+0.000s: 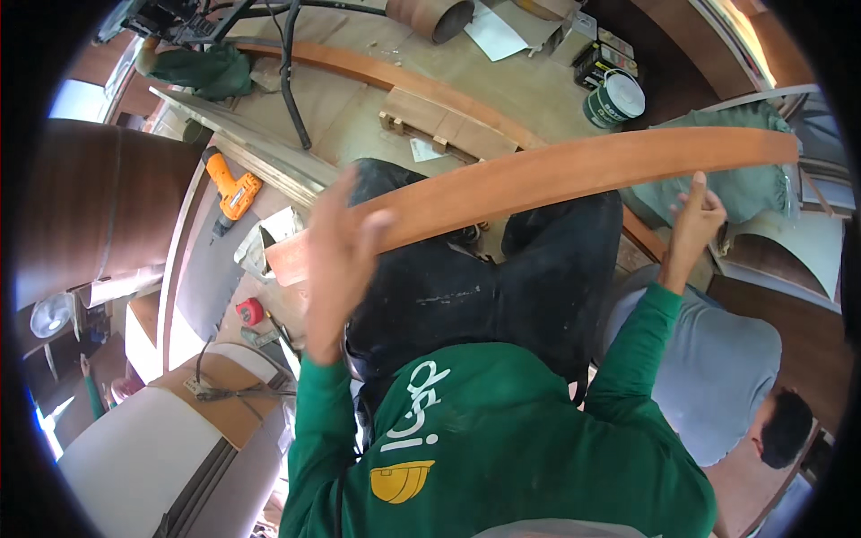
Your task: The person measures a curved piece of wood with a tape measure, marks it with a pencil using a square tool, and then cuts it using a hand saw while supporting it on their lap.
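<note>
A long, slightly curved strip of reddish-brown wood (538, 184) lies across my thighs, rising from lower left to upper right. My left hand (339, 269) is in front of its left end, blurred by motion, with the fingers stretched out and the thumb apart. Whether it touches the wood cannot be made out. Under the strip's right part is my right hand (694, 224), one finger pointing up at its lower edge and the others loosely bent, with no grip around the wood.
At the left, an orange cordless drill (232, 190) and a red tape measure (249, 311) lie beside me. A lidded paint bucket (615, 99) and a wooden block (448, 125) are ahead on the floor. Another person in a grey shirt (717, 359) is close at my right.
</note>
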`<state>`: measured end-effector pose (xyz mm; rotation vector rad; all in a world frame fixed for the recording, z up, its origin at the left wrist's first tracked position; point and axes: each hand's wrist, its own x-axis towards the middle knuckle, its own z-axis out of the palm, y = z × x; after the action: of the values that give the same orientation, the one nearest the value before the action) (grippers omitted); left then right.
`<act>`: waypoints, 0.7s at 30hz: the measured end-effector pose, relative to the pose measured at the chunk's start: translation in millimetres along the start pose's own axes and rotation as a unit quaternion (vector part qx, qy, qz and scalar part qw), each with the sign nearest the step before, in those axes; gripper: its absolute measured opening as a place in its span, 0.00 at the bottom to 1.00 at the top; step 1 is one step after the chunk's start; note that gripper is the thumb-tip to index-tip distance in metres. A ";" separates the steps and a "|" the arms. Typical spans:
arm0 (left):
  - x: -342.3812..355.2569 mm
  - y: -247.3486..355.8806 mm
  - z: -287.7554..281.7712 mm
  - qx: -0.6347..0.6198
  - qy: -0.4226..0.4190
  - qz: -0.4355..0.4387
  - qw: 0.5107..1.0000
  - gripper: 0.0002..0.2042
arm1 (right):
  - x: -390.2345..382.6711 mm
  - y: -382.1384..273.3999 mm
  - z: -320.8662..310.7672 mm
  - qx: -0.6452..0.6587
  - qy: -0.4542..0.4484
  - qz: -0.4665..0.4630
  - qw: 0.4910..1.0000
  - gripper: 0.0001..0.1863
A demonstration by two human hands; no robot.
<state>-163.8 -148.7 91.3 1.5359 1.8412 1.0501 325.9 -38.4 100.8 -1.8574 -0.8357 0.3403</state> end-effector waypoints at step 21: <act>-2.2 -112.2 -195.5 0.261 0.052 -0.039 0.963 0.31 | -213.1 -67.2 104.4 0.411 -0.517 0.206 0.722 0.21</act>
<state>-381.9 -202.8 109.7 1.6935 2.3644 0.6447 86.5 -95.6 85.9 -0.8432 -0.7287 1.8298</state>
